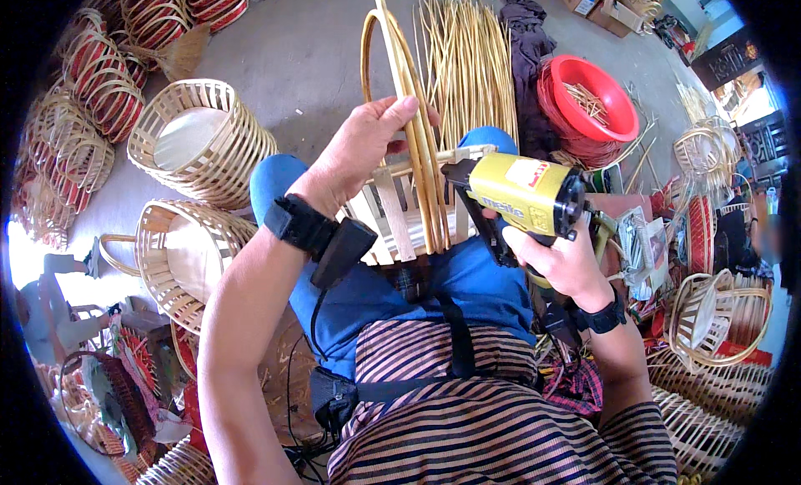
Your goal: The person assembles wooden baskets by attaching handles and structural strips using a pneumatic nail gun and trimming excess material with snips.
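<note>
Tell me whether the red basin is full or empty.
Neither: partly filled. The red basin holds a small heap of thin, pale sticks, with much of its inner wall bare.

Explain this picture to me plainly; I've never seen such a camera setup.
There is no robot here, only a person working with bare hands. The single picture comes from a wide fisheye camera worn on the head and looking down, so straight edges bend near the dark rim.

The left hand holds some long bent strips, which run down past a pale slatted basket at the lap. The right hand grips a yellow and black tool, seemingly a nail gun or stapler, its nose close to the strips.

On the floor ahead lie a bundle of thin sticks and a red basin holding short pieces. To the left stand nested pale baskets.
</note>
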`<move>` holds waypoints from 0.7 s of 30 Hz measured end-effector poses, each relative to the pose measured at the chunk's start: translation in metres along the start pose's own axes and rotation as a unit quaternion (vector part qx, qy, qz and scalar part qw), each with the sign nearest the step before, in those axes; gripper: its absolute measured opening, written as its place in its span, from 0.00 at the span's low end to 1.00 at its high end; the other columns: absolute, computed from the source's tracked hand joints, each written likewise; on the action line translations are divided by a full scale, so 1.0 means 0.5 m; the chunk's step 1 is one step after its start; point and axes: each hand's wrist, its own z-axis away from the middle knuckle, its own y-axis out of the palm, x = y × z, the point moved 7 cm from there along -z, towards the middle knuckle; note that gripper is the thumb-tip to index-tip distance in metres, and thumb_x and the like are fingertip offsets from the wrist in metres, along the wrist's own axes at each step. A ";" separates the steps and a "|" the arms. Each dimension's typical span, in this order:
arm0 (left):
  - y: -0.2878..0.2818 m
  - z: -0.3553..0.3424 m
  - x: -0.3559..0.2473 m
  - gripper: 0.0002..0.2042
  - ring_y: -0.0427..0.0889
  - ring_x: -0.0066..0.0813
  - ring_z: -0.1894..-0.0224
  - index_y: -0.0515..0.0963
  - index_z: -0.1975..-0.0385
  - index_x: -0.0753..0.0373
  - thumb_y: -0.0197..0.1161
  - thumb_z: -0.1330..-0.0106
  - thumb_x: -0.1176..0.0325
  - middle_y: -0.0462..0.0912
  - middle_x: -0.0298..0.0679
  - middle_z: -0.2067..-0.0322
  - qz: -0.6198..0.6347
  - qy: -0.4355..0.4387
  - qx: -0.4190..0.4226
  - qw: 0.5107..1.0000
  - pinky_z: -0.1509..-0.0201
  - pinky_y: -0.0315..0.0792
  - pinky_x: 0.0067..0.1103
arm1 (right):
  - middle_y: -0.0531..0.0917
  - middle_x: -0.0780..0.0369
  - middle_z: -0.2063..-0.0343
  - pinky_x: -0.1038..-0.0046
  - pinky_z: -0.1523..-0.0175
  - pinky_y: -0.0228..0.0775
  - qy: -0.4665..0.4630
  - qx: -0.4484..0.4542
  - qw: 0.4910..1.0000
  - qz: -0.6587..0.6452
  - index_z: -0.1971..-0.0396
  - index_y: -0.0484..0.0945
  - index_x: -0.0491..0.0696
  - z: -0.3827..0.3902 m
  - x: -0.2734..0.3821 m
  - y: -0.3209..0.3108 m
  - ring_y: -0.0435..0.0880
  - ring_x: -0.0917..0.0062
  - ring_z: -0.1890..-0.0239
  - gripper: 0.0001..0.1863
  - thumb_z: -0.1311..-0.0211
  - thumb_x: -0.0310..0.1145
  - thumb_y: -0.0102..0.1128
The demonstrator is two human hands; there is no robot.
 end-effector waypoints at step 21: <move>0.023 0.022 0.001 0.16 0.68 0.15 0.69 0.71 0.69 0.60 0.38 0.38 0.56 0.70 0.29 0.74 0.004 0.008 0.014 1.000 0.60 0.64 0.17 | 0.77 0.58 0.71 0.76 0.61 0.65 -0.080 0.016 0.995 0.057 0.67 0.71 0.41 -0.002 0.015 0.035 0.76 0.73 0.68 0.13 0.58 0.23 0.52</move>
